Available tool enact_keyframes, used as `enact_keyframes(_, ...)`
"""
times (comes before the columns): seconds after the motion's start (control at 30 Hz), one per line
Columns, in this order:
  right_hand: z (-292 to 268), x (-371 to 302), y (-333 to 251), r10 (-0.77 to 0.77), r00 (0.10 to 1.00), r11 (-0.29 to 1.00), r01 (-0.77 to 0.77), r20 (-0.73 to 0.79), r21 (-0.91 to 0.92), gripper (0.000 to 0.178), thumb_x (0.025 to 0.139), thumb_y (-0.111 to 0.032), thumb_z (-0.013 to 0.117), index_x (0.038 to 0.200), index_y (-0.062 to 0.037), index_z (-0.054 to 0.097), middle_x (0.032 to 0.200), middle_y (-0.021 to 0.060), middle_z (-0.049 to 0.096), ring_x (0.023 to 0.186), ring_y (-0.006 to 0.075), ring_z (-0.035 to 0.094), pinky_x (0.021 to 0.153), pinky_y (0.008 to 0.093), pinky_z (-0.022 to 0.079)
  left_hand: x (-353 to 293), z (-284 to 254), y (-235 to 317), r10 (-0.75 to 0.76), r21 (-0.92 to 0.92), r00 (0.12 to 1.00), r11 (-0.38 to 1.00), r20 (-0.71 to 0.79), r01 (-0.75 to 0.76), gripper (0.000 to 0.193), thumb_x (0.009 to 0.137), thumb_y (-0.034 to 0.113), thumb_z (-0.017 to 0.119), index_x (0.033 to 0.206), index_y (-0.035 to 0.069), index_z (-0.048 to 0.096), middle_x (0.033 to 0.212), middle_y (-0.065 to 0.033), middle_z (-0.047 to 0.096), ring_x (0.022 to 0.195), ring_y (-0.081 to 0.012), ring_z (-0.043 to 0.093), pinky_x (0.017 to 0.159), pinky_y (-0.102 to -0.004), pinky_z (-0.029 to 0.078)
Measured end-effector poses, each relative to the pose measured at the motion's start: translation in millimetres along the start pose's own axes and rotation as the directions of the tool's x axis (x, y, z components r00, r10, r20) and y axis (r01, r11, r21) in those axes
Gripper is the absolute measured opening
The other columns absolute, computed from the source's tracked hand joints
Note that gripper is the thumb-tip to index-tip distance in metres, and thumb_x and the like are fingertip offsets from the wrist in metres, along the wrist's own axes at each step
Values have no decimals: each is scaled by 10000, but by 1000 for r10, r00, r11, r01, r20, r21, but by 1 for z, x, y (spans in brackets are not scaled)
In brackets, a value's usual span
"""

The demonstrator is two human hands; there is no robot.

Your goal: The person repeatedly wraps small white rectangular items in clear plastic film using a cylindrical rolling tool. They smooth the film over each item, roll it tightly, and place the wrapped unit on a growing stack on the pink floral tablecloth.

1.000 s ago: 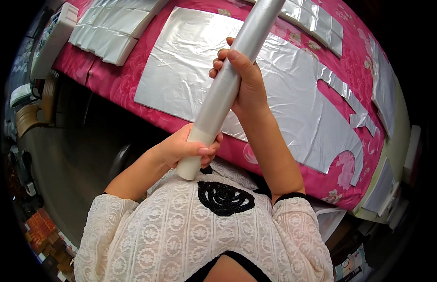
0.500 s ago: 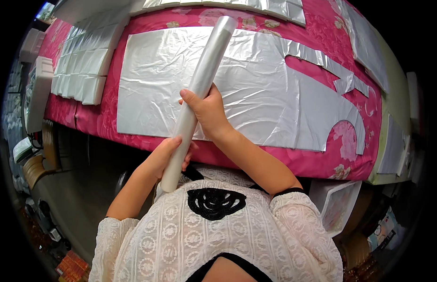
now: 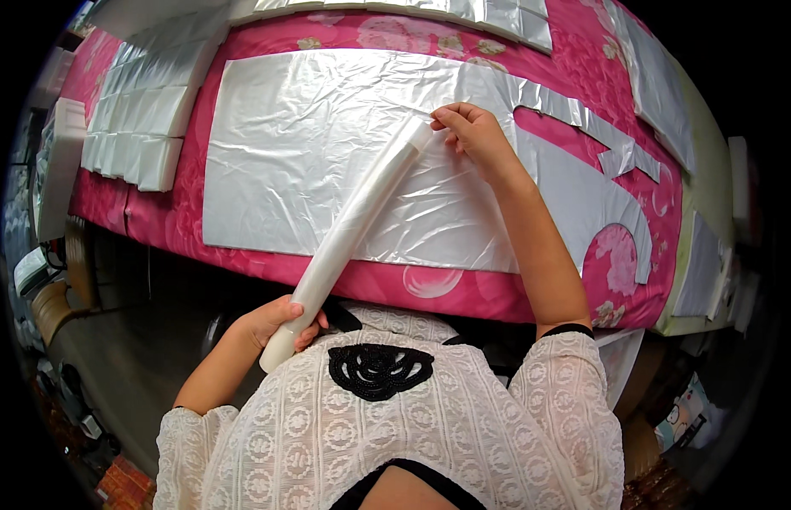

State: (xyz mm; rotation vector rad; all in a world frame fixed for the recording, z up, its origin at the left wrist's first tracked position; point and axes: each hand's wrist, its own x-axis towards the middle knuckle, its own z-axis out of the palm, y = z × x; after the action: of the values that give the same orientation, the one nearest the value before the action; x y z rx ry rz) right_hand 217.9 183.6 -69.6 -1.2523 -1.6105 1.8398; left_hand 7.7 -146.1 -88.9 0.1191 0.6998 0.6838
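Note:
A long whitish roll of plastic film [image 3: 348, 223] slants over the table, its far end up and to the right. My left hand [image 3: 280, 321] is wrapped round the roll close to its near end, by my body. Beside the far end is my right hand [image 3: 470, 136], thumb and forefinger pinched together at the roll's rim. Whatever lies between those fingertips is too small to make out. Under the roll a stack of silvery plastic bags [image 3: 263, 153] lies flat, its handle-shaped cutouts toward the right.
A pink flowered cloth [image 3: 170, 212] covers the table. Folded stacks of silvery bags [image 3: 140, 127] sit at the left, with another stack [image 3: 497, 19] along the far side. More flat plastic sheets [image 3: 654, 93] lie at the right. A wooden chair [image 3: 64, 306] stands at lower left.
My right hand has left the roll's middle and moved to its far end, fingers pinched. The roll has come lower and nearer to me, with my left hand still round it.

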Motion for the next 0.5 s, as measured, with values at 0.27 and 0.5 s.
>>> enact_keyframes(0.27,6,-3,-10,56,960,989,-16,273,-144,177,837,-238,644,849,-61,643,687,-48,548,604,31,473,533,174,368,-1,6,6,-5,102,999,995,-53,11,603,709,519,692,977,-10,582,673,-62,572,523,-121,549,512,-257,473)
enact_keyframes(0.5,-49,12,3,-180,981,959,159,-73,-235,192,823,-199,646,850,-9,654,666,-27,563,609,47,483,552,208,397,-17,-4,-2,-78,154,991,984,-106,94,672,667,542,721,1018,-13,578,756,-67,606,604,-111,582,568,-242,484)
